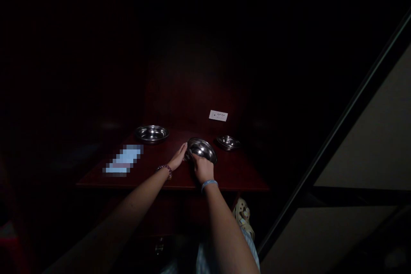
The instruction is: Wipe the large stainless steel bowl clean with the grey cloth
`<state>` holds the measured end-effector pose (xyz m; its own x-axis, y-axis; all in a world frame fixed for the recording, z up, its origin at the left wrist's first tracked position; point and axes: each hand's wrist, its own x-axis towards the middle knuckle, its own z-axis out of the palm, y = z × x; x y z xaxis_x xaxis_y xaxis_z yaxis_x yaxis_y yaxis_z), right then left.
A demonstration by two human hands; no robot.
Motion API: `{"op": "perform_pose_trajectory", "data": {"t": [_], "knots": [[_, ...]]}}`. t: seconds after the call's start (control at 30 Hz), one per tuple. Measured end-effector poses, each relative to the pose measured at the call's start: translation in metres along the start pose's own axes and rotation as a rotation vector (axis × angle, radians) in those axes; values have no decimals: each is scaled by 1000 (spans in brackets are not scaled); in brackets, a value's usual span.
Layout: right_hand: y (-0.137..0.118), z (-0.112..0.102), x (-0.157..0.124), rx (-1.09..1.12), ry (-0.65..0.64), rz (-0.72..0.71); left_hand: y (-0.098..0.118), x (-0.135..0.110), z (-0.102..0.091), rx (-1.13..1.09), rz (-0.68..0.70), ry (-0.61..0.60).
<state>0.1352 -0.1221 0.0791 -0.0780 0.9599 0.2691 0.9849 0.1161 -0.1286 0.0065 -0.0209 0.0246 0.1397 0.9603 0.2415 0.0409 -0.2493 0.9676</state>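
Observation:
A shiny round metal bowl is tilted up over the front half of a dark red table. My left hand, with a beaded bracelet at the wrist, grips its left rim. Closed against the near side of the same bowl is my right hand, wearing a blue wristband. The curled fingers of that hand are in shadow, so what lies in them is hidden. Behind the right hand, a second, smaller-looking metal bowl rests on the table. A wide metal dish sits at the back left.
A bright, pixelated flat object lies on the left of the table. A white socket plate is on the dark wall behind. Below the right table edge shows a cream clog. A dark diagonal frame borders pale panels at right.

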Motion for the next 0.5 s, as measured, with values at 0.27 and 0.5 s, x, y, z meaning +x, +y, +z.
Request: {"op": "perform_pose_trajectory", "data": {"t": [0.27, 0.5], "knots": [[0, 1, 1, 343, 244, 169, -3, 4, 0, 11, -5, -17], [13, 17, 25, 1156, 612, 165, -9, 7, 1, 11, 11, 36]]}}
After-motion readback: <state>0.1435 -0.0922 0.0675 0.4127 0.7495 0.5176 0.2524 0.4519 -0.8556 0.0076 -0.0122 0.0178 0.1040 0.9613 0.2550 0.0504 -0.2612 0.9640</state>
